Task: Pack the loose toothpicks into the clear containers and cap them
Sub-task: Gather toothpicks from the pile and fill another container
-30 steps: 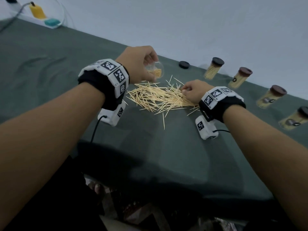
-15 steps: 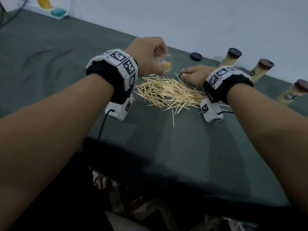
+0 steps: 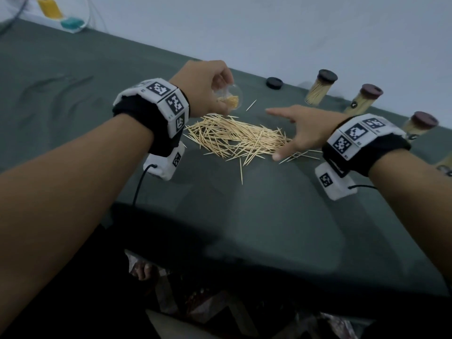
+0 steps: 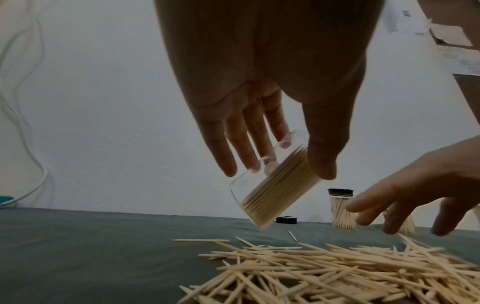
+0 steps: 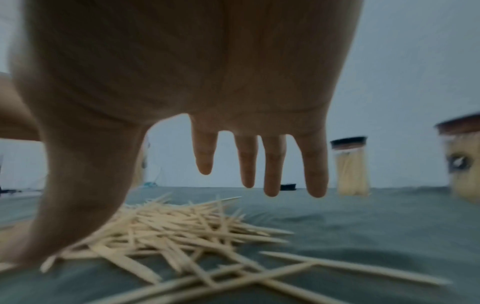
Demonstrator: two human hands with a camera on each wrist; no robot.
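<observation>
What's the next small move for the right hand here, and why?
Probably lower the right hand onto the loose toothpicks and pinch up a small bunch. It hovers spread and empty above the pile, while the left hand holds the clear container tilted, uncapped and only partly filled. The loose black cap can wait.

capped containers (image 3: 319, 90): 4 in view | open container (image 3: 230, 100): 1 | loose cap (image 3: 274, 82): 1 | toothpick pile (image 3: 234, 139): 1
</observation>
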